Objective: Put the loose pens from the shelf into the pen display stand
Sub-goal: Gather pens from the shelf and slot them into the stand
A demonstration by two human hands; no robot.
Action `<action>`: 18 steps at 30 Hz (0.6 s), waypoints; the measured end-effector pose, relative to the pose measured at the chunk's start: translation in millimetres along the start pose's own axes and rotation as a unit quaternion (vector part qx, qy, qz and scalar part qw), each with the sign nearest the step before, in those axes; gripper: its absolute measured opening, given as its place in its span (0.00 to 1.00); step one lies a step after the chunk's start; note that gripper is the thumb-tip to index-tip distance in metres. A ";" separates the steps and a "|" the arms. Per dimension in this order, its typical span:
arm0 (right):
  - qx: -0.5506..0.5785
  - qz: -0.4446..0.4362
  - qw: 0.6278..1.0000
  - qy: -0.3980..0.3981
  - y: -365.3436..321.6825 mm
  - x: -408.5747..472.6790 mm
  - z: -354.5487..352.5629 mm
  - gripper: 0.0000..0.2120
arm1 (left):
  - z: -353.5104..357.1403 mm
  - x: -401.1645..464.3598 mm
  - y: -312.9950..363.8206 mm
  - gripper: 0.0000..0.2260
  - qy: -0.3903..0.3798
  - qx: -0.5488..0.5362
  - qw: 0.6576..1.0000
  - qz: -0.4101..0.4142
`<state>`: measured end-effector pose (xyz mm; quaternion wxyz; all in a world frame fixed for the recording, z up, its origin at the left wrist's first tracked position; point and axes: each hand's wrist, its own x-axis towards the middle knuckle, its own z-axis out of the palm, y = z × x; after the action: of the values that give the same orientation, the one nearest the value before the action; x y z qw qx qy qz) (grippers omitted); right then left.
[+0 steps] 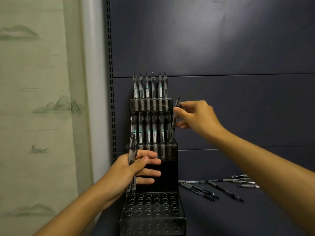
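A: Starting nearest us, the bottom tier of the pen display stand (151,206) is sitting with all its holes unfilled, and the left hand (134,169) is curling its thumb round a small bunch of pens (132,165) just above those holes.

B: And the right hand (196,116)?

A: It is pinching one pen (174,121) and tipping it into the right end of the middle tier. The top tier is looking full. More loose pens (221,187) are lying on the shelf (221,218).

B: Any writing?

A: The labels are too blurred to read.
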<state>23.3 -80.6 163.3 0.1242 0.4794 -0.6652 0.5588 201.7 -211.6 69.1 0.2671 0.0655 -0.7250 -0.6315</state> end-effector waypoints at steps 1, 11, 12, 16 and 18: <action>-0.001 0.002 1.000 -0.003 0.9 -0.2 1.8 0.09 | 0.1 -0.5 -0.4 0.10 -0.001 0.001 1.000 -0.001; -0.028 0.026 0.998 -0.055 9.9 -6.3 14.5 0.12 | 0.7 -2.3 -1.9 0.10 -0.006 0.012 1.000 0.003; -0.022 0.036 0.997 -0.062 11.3 -7.8 14.7 0.12 | 1.5 -1.9 -2.3 0.10 -0.009 0.015 1.000 0.004; -0.019 0.042 0.997 -0.070 15.3 -12.5 14.4 0.13 | 7.3 1.0 -4.3 0.10 -0.023 0.023 0.999 0.007; -0.024 0.040 0.996 -0.071 15.1 -12.8 14.2 0.13 | 9.2 2.1 -4.9 0.10 -0.030 0.027 0.999 0.009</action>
<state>23.4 -87.8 140.0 0.0658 0.4873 -0.7043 0.5121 194.4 -205.4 64.6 0.2491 0.0475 -0.7501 -0.6107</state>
